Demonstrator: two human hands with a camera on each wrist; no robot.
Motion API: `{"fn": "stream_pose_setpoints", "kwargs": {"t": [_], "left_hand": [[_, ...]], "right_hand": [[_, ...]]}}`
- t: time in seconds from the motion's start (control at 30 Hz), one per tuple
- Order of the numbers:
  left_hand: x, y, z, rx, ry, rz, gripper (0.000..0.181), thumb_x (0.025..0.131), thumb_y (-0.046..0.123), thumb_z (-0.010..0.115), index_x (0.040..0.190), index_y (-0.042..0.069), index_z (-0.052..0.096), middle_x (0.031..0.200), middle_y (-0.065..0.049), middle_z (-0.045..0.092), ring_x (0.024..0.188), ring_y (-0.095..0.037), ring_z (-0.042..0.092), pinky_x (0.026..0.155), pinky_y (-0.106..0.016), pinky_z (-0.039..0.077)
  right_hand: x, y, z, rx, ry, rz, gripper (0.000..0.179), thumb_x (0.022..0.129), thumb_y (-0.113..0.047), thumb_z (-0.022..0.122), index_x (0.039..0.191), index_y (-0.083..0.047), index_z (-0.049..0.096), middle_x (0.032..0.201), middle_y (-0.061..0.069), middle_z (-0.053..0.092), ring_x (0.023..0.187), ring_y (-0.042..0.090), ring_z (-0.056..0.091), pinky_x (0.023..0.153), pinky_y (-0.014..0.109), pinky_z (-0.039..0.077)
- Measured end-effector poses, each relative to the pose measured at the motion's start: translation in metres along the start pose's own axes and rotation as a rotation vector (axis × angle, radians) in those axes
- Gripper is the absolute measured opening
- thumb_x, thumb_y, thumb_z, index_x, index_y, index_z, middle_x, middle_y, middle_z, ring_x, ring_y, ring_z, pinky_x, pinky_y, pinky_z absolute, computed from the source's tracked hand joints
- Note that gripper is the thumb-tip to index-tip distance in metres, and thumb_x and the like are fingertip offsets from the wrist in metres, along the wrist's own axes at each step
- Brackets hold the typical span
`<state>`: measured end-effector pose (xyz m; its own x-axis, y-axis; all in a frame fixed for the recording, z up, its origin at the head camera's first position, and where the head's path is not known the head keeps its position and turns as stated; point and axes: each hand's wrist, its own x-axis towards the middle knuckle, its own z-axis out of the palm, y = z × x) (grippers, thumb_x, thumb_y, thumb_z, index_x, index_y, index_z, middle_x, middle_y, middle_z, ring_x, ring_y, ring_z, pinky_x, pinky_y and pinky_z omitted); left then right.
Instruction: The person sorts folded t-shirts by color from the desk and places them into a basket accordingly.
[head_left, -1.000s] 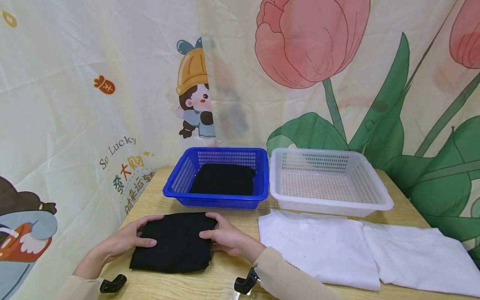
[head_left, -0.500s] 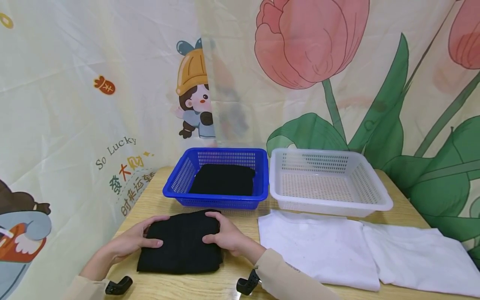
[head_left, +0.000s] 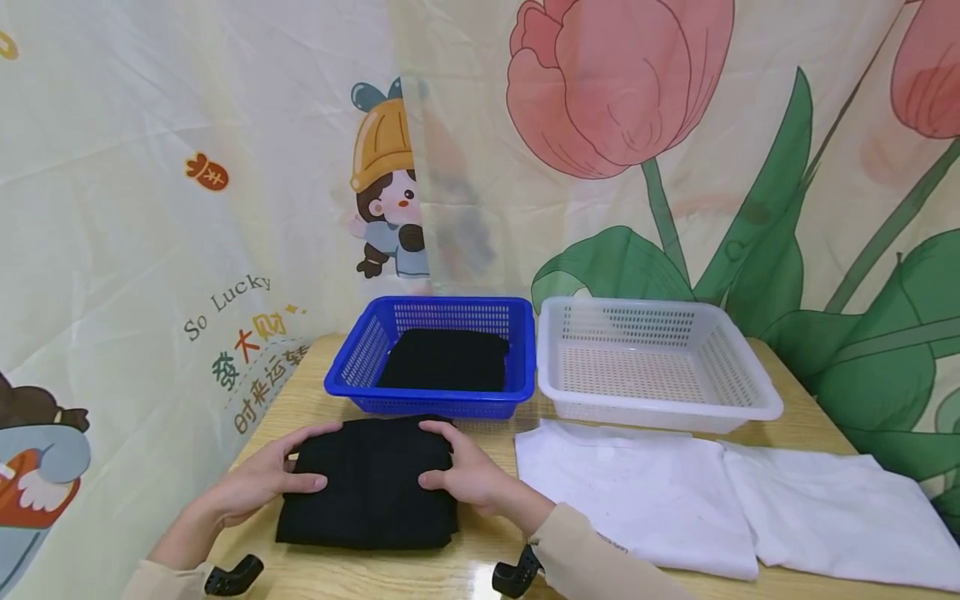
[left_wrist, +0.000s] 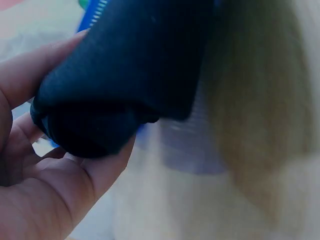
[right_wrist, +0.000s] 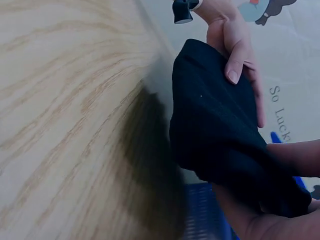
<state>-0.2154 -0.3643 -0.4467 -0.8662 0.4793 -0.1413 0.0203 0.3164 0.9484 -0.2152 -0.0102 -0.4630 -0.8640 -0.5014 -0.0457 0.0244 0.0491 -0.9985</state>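
Note:
A folded black cloth (head_left: pixel 371 492), likely a garment, is held between both hands in front of the blue basket. My left hand (head_left: pixel 258 475) grips its left side, thumb on top and fingers round the edge; the left wrist view shows the cloth's folded edge (left_wrist: pixel 90 125) between thumb and fingers. My right hand (head_left: pixel 472 475) grips the right side the same way. In the right wrist view the cloth (right_wrist: pixel 215 110) is off the table, its shadow below. Another folded black cloth (head_left: pixel 446 360) lies inside the blue basket (head_left: pixel 431 403).
A white basket (head_left: pixel 660 408) stands right of the blue one. Two folded white cloths (head_left: pixel 637 500) lie on the right of the wooden table (head_left: pixel 360 575). A printed curtain (head_left: pixel 480 150) hangs behind the table. Black wrist devices (head_left: pixel 234 577) sit at both wrists.
Both hands have moved slightly right with the black cloth, and its far edge has risen closer to the blue basket. The baskets and white cloths have stayed in place.

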Motion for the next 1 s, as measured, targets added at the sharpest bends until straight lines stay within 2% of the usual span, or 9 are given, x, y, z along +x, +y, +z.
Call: {"fn": "stream_pose_setpoints", "kwargs": {"t": [0.2, 0.33, 0.43, 0.5, 0.6, 0.7, 0.8, 0.9, 1.0], "left_hand": [[-0.005, 0.038, 0.002, 0.019, -0.017, 0.03, 0.079, 0.101, 0.005, 0.071, 0.167, 0.012, 0.029, 0.158, -0.028, 0.045, 0.125, -0.023, 0.068, 0.097, -0.041, 0.06], [-0.009, 0.068, 0.0, 0.051, -0.002, 0.047, 0.077, 0.101, 0.004, 0.07, 0.167, 0.014, 0.031, 0.157, -0.014, 0.049, 0.124, -0.022, 0.068, 0.097, -0.039, 0.06], [-0.006, 0.09, -0.002, 0.054, 0.018, 0.072, 0.078, 0.101, 0.003, 0.07, 0.167, 0.014, 0.031, 0.15, -0.007, 0.058, 0.121, -0.023, 0.071, 0.095, -0.041, 0.061], [0.001, 0.103, -0.003, 0.048, 0.04, 0.092, 0.078, 0.101, 0.003, 0.071, 0.167, 0.016, 0.031, 0.146, -0.01, 0.061, 0.121, -0.025, 0.071, 0.093, -0.043, 0.062], [0.018, 0.119, -0.006, 0.112, 0.092, 0.122, 0.077, 0.101, 0.009, 0.074, 0.166, 0.02, 0.034, 0.153, -0.013, 0.054, 0.128, -0.028, 0.066, 0.096, -0.042, 0.06], [0.038, 0.13, -0.009, 0.17, 0.125, 0.122, 0.077, 0.101, 0.019, 0.075, 0.166, 0.023, 0.034, 0.169, -0.014, 0.032, 0.15, -0.04, 0.04, 0.115, -0.055, 0.045], [0.061, 0.136, -0.014, 0.178, 0.14, 0.104, 0.078, 0.101, 0.025, 0.076, 0.166, 0.024, 0.034, 0.175, -0.011, 0.013, 0.156, -0.045, 0.016, 0.121, -0.066, 0.03], [0.086, 0.137, -0.02, 0.126, 0.129, 0.1, 0.079, 0.102, 0.023, 0.075, 0.167, 0.024, 0.031, 0.17, -0.016, 0.023, 0.15, -0.042, 0.031, 0.117, -0.054, 0.042], [0.111, 0.138, -0.025, 0.078, 0.13, 0.106, 0.078, 0.102, 0.019, 0.074, 0.166, 0.025, 0.032, 0.16, -0.019, 0.036, 0.137, -0.034, 0.05, 0.103, -0.038, 0.055]], "right_hand": [[-0.019, -0.029, -0.012, 0.068, -0.044, -0.037, 0.073, 0.097, 0.006, 0.071, 0.16, -0.022, 0.044, 0.148, 0.012, 0.057, 0.13, 0.032, 0.063, 0.106, 0.047, 0.055], [-0.027, -0.053, -0.022, 0.096, -0.068, -0.058, 0.072, 0.099, 0.005, 0.069, 0.161, -0.022, 0.043, 0.151, 0.013, 0.056, 0.132, 0.032, 0.062, 0.104, 0.045, 0.057], [-0.028, -0.072, -0.032, 0.096, -0.068, -0.075, 0.072, 0.1, 0.004, 0.068, 0.161, -0.023, 0.042, 0.153, 0.013, 0.054, 0.134, 0.032, 0.061, 0.106, 0.045, 0.056], [-0.027, -0.085, -0.04, 0.09, -0.058, -0.082, 0.073, 0.101, 0.003, 0.068, 0.162, -0.025, 0.041, 0.153, 0.012, 0.053, 0.134, 0.031, 0.061, 0.106, 0.044, 0.056], [-0.02, -0.099, -0.056, 0.097, -0.039, -0.085, 0.073, 0.102, 0.002, 0.067, 0.163, -0.027, 0.039, 0.153, 0.015, 0.052, 0.131, 0.031, 0.062, 0.103, 0.046, 0.058], [-0.009, -0.108, -0.071, 0.093, -0.006, -0.085, 0.074, 0.102, 0.003, 0.067, 0.163, -0.027, 0.039, 0.151, 0.018, 0.052, 0.126, 0.034, 0.065, 0.099, 0.047, 0.06], [0.006, -0.11, -0.086, 0.047, 0.056, -0.098, 0.073, 0.101, 0.002, 0.068, 0.162, -0.026, 0.041, 0.152, 0.017, 0.052, 0.126, 0.034, 0.065, 0.099, 0.047, 0.06], [0.021, -0.109, -0.097, 0.009, 0.123, -0.12, 0.072, 0.1, 0.003, 0.069, 0.161, -0.025, 0.044, 0.152, 0.015, 0.053, 0.131, 0.034, 0.061, 0.104, 0.048, 0.057], [0.033, -0.108, -0.107, -0.007, 0.177, -0.132, 0.072, 0.1, 0.004, 0.068, 0.162, -0.023, 0.043, 0.154, 0.014, 0.051, 0.136, 0.035, 0.057, 0.109, 0.05, 0.053]]}}
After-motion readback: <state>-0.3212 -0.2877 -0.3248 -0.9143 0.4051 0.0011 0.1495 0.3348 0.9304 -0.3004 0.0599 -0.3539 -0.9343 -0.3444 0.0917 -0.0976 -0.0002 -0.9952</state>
